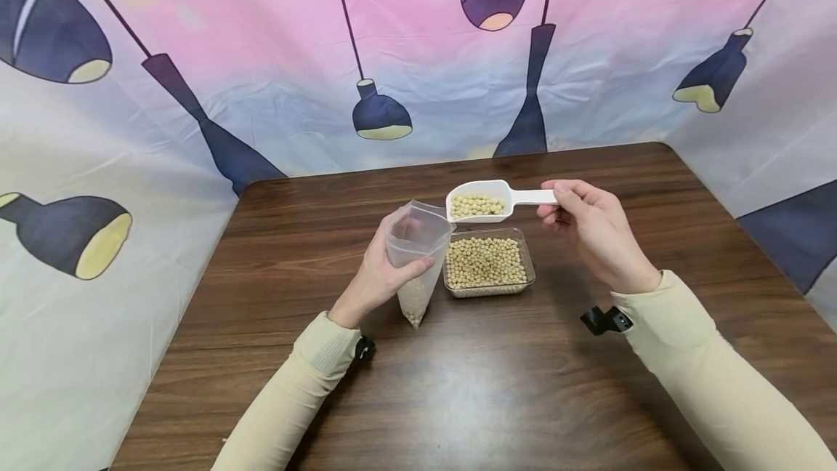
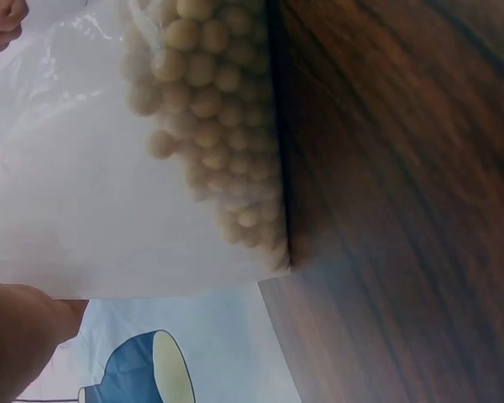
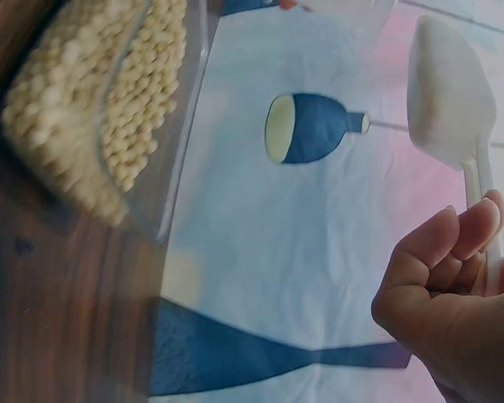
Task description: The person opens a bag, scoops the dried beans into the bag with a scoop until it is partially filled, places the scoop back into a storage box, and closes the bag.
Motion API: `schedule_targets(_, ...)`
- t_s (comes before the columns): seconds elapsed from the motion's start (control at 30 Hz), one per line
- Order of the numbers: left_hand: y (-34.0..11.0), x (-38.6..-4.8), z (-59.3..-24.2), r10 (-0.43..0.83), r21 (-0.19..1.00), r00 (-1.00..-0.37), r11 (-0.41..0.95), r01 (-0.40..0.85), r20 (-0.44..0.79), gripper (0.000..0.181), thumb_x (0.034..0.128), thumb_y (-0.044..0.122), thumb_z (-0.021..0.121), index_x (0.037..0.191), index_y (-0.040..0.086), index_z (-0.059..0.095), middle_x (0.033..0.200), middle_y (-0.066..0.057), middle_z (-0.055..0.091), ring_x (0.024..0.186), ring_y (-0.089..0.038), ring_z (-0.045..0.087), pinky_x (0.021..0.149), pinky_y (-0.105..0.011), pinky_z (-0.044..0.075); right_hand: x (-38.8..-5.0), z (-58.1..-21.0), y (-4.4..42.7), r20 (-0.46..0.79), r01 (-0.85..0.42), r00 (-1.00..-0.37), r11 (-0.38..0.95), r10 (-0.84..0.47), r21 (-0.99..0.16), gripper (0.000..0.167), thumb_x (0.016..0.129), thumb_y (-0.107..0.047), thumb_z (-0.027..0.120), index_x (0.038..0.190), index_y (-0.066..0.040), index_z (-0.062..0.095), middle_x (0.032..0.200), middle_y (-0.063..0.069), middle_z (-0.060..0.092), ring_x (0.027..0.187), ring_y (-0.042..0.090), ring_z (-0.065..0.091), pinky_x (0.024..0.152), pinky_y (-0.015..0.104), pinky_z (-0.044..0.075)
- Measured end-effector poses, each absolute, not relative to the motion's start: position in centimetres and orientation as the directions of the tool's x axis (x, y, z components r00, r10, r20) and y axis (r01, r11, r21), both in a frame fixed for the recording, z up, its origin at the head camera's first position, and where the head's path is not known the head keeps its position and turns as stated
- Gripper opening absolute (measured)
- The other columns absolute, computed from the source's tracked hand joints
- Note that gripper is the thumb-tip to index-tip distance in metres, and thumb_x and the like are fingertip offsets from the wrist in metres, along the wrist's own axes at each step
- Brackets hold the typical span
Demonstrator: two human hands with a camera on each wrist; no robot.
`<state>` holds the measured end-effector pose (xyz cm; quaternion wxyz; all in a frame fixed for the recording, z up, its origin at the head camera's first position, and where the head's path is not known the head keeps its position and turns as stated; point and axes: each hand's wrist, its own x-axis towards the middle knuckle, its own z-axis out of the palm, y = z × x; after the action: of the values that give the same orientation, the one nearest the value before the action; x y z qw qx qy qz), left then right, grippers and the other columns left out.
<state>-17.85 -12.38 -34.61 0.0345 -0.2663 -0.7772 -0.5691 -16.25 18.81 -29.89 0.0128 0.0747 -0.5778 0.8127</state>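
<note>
In the head view my left hand [image 1: 382, 267] grips a clear plastic bag [image 1: 421, 238] near its open mouth, thumb in front. Pale round beans [image 2: 210, 92] fill the bag's lower end, as the left wrist view shows. My right hand [image 1: 598, 227] pinches the handle of a white scoop [image 1: 532, 197], which is loaded with beans [image 1: 477, 205]. The scoop's front edge is at the bag's mouth; whether they touch I cannot tell. Below the scoop stands a clear rectangular container [image 1: 490, 289] of the same beans. From the right wrist, the scoop's underside shows.
A dark wooden table [image 1: 484, 384] lies under everything. Behind it hangs a cloth backdrop [image 1: 294, 115] printed with lamps. Black wrist straps or devices [image 1: 604, 320] sit at both cuffs.
</note>
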Motion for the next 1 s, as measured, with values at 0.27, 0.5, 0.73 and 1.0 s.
schedule_targets(0.27, -12.1, -17.1, -33.5, 0.386, 0.862, -0.852, 0.221, 0.457, 0.353, 0.078, 0.0811, 0.002, 0.075, 0.147, 0.002, 0.032, 0.126, -0.028, 0.050, 0.107, -0.037, 0.055, 0.086, -0.046, 0.050, -16.0, -28.6, 17.6, 0.205, -0.178, -0.976, -0.261, -0.079, -0.949, 0.025, 0.099, -0.019, 0.057, 0.110, 0.004, 0.061, 0.078, 0.005, 0.067, 0.075, 0.012, 0.064, 0.070, 0.023, 0.051)
schedule_targets(0.5, -12.2, -16.8, -33.4, 0.348, 0.847, -0.845, 0.204, 0.492, 0.407, 0.079, 0.0779, -0.001, 0.076, 0.144, -0.001, 0.033, 0.124, -0.027, 0.051, 0.110, -0.039, 0.053, 0.086, -0.044, 0.049, -16.2, -27.6, 16.7, 0.273, -0.259, -0.959, -0.157, -0.077, -0.953, 0.022, 0.100, -0.020, 0.056, 0.108, -0.001, 0.063, 0.079, 0.005, 0.068, 0.075, 0.012, 0.064, 0.070, 0.023, 0.052)
schedule_targets(0.73, -11.9, -16.7, -33.2, 0.326, 0.836, -0.837, 0.192, 0.513, 0.439, 0.078, 0.0758, -0.004, 0.076, 0.141, -0.005, 0.034, 0.123, -0.027, 0.051, 0.112, -0.041, 0.051, 0.087, -0.044, 0.047, -16.3, -27.3, 16.5, 0.310, -0.301, -0.947, -0.109, -0.081, -0.947, 0.020, 0.100, -0.018, 0.054, 0.108, -0.002, 0.063, 0.078, 0.004, 0.069, 0.072, 0.013, 0.064, 0.069, 0.023, 0.052)
schedule_targets(1.0, -11.8, -16.9, -33.6, 0.311, 0.842, -0.847, 0.197, 0.502, 0.432, 0.081, 0.0760, -0.002, 0.077, 0.143, -0.004, 0.033, 0.125, -0.028, 0.051, 0.111, -0.041, 0.052, 0.088, -0.048, 0.046, -16.0, -26.8, 16.4, 0.352, -0.353, -0.934, -0.004, -0.063, -0.936, 0.020, 0.100, -0.018, 0.055, 0.109, -0.003, 0.064, 0.076, 0.005, 0.070, 0.070, 0.013, 0.064, 0.068, 0.022, 0.052)
